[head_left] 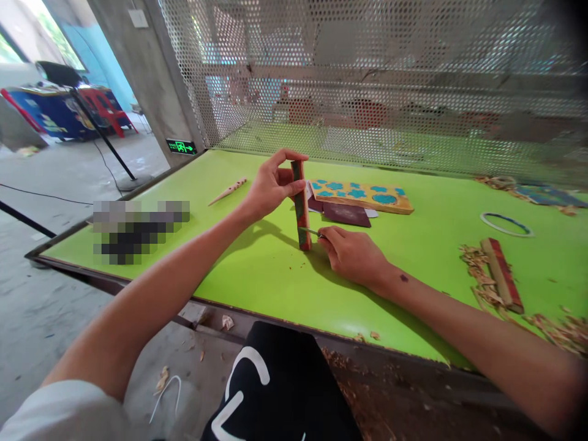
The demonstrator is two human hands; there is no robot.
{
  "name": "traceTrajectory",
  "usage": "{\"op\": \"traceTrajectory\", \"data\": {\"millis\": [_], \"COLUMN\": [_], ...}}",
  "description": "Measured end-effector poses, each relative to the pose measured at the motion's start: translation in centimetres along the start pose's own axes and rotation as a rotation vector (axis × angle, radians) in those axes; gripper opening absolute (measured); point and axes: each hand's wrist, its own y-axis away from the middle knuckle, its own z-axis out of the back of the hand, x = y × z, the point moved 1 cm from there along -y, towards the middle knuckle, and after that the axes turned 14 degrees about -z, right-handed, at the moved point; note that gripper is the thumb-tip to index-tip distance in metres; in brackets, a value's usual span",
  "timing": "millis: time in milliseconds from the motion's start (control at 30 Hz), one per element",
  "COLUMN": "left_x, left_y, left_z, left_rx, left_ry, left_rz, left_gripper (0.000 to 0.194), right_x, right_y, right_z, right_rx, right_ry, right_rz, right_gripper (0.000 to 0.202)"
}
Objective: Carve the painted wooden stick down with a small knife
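My left hand (271,184) grips the upper part of a narrow wooden strip (302,211) painted dark green and red, holding it upright with its lower end on or just above the green table (257,269). In my right hand (351,254) is a small knife (310,231), its handle mostly hidden by the fingers. The blade points left and meets the lower part of the strip. Behind the strip lie a yellow board with blue patches (362,194) and dark brown sandpaper-like sheets (346,214).
A carved pointed stick (228,191) lies at the back left. On the right are another painted wood block (502,275), a white-and-blue ring (507,224) and heaps of wood shavings (480,272). A perforated metal screen (321,79) stands along the table's far edge.
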Motion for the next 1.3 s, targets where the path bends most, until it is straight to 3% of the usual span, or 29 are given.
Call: {"op": "traceTrajectory", "data": {"millis": [233, 500, 833, 1067, 1300], "left_x": [0.3, 2.6, 2.9, 3.2, 1.7], "left_y": [-0.2, -0.5, -0.6, -0.6, -0.1], "left_z": [0.1, 1.4, 2.1, 2.1, 0.9], "left_rx": [-0.006, 0.041, 0.071, 0.071, 0.073], "left_ry": [-0.015, -0.027, 0.002, -0.045, -0.099], "left_rz": [0.004, -0.080, -0.083, -0.105, -0.164], "left_gripper": [0.044, 0.041, 0.039, 0.039, 0.044], "right_x": [1.1, 1.8, 1.7, 0.6, -1.2], "right_y": [-0.5, -0.3, 0.3, 0.3, 0.2], "right_z": [-0.5, 0.6, 2.0, 2.7, 1.8], "right_rx": [-0.077, 0.083, 0.232, 0.310, 0.243], "right_ry": [0.014, 0.060, 0.139, 0.126, 0.020], "right_rz": [-0.041, -0.078, -0.046, 0.014, 0.023], "right_gripper": [0.038, 0.040, 0.035, 0.032, 0.036]}}
